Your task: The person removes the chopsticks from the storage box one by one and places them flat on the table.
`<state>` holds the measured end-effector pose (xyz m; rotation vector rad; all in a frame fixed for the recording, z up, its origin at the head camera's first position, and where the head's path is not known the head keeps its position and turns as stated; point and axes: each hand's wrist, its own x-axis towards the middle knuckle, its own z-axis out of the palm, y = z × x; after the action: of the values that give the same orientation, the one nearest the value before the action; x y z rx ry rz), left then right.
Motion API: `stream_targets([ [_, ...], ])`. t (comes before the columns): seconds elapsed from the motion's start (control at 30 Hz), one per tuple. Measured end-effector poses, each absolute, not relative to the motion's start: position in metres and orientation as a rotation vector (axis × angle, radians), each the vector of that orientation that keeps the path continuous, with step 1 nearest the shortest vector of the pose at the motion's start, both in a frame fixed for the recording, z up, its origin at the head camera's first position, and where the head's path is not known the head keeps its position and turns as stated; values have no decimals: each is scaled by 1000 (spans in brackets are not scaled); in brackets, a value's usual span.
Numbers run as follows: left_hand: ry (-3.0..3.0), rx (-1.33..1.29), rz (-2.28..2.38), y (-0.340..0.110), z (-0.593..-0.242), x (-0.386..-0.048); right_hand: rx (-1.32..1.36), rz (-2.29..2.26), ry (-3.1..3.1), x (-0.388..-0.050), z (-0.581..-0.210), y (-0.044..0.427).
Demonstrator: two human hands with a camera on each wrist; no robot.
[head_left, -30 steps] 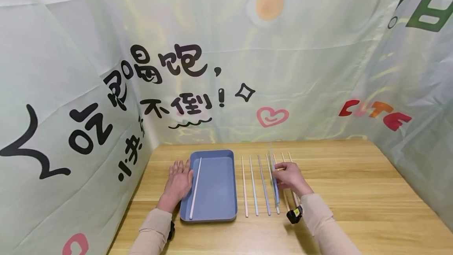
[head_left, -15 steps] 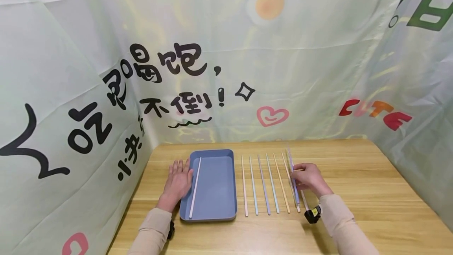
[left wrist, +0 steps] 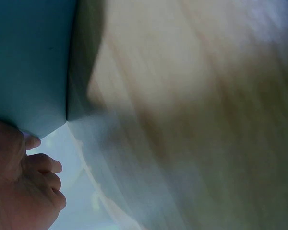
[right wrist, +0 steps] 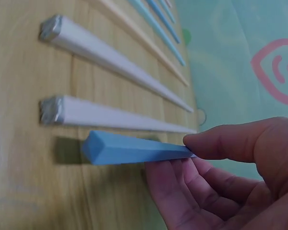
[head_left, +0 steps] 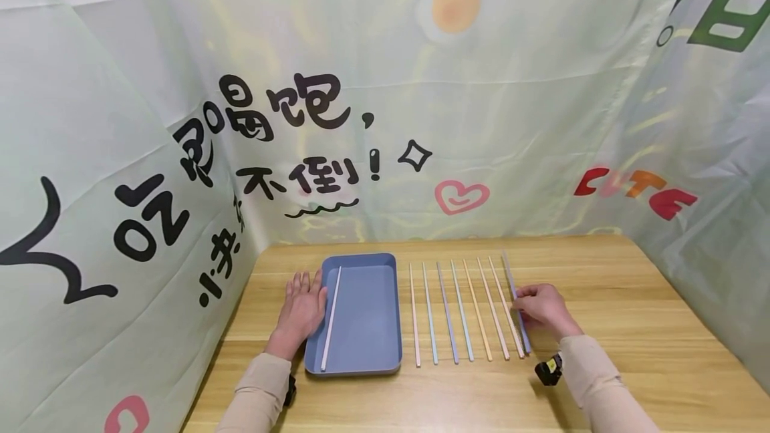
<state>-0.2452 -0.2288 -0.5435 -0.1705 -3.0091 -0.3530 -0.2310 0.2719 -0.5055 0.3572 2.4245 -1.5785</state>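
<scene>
My left hand (head_left: 303, 309) rests at the left rim of a blue-grey tray (head_left: 369, 316), its fingers straight. Inside that tray lies a pale pinkish chopstick (head_left: 331, 319). At the right end of a row of chopsticks, my right hand (head_left: 544, 306) pinches a blue chopstick (head_left: 509, 277) between thumb and fingers. The right wrist view shows the blue chopstick (right wrist: 129, 148) beside a pale pink chopstick (right wrist: 115, 114) with a silvery end; a shadow lies under its thick end. In the left wrist view, the left hand (left wrist: 24, 187) is against the tray (left wrist: 29, 62).
Several chopsticks stand apart in a row on the wooden table (head_left: 631, 326), among them a pink chopstick (head_left: 414, 316), a light blue chopstick (head_left: 430, 316) and a peach chopstick (head_left: 478, 313). A printed cloth (head_left: 529, 119) encloses the table's back and sides.
My right hand has moved rightward with the blue chopstick, past the other chopsticks to the right end of the row, and lower toward the table. The left hand and tray have stayed put.
</scene>
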Motion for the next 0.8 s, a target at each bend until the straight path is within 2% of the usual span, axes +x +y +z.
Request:
stream_targets([
  [0.8, -2992, -175, -407, -230, -543, -244, 362, -1358, 2626, -228, -514, 281],
])
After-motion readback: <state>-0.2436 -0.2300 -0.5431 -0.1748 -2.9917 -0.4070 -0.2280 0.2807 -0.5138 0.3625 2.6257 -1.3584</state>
